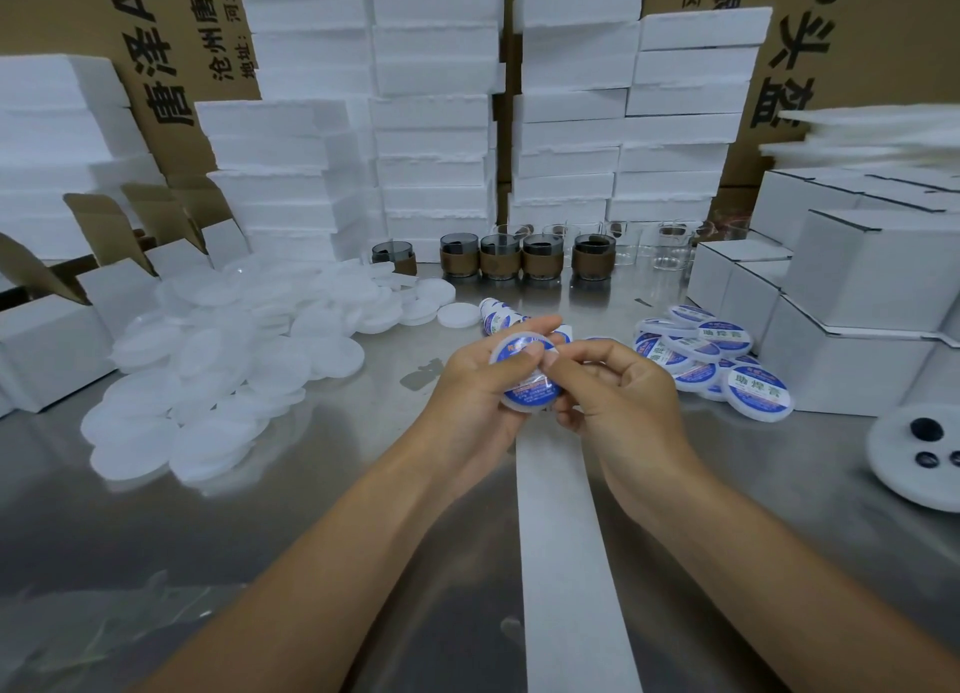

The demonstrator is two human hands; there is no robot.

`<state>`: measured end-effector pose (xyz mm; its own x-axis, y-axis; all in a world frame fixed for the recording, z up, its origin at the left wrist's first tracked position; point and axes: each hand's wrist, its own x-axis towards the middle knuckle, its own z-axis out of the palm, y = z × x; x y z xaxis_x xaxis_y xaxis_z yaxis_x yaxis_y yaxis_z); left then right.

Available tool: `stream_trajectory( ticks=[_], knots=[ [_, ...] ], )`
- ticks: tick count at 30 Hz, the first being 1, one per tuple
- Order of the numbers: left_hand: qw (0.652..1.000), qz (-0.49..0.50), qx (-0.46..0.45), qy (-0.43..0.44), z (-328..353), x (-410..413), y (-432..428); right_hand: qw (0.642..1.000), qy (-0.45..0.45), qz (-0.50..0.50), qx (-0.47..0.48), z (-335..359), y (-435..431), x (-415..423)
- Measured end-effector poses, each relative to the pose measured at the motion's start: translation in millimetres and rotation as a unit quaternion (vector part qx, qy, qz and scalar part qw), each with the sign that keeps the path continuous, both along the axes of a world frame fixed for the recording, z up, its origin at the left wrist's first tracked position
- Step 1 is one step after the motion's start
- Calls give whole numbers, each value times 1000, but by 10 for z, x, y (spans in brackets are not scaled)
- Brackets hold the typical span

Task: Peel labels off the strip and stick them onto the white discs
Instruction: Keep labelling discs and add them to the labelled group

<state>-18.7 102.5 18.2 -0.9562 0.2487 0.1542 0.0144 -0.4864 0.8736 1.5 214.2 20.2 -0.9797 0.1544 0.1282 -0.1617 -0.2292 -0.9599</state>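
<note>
My left hand point(475, 380) grips a white disc point(524, 404) above the steel table, its thumb pressing on a blue and white round label point(535, 392) on the disc's face. My right hand point(618, 385) is beside it, thumb and forefinger pinching at the label's right edge. The white backing strip point(566, 536) runs from under my hands toward me; its far end with labels point(496, 315) shows behind my fingers. A large heap of bare white discs point(223, 359) lies to the left. A pile of labelled discs point(711, 359) lies to the right.
Brown-sleeved dark glass cups point(498, 261) and clear glasses point(670, 248) stand at the back of the table. White foam blocks point(436, 120) and cardboard cartons are stacked behind. White boxes point(857, 318) rise at right, open boxes point(47, 349) at left. A white foam disc with dark knobs point(919, 453) lies far right.
</note>
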Motion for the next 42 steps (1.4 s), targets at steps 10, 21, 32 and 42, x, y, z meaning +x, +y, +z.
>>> stream_trajectory(
  ticks=[10, 21, 32, 42],
  knots=[
    [1000, 21, -6, 10, -25, -31, -17, 998, 26, -20, 44, -4, -11, -2],
    [999, 27, -31, 36, -18, -11, -6, 984, 64, -53, 158, -34, 61, -58],
    [998, 40, -38, 40, 9, -50, -48, 956, 62, -54, 283, -94, 176, -140],
    [999, -3, -37, 23, -39, -45, -38, 977, 88, 27, 192, -39, 146, -107]
  ],
)
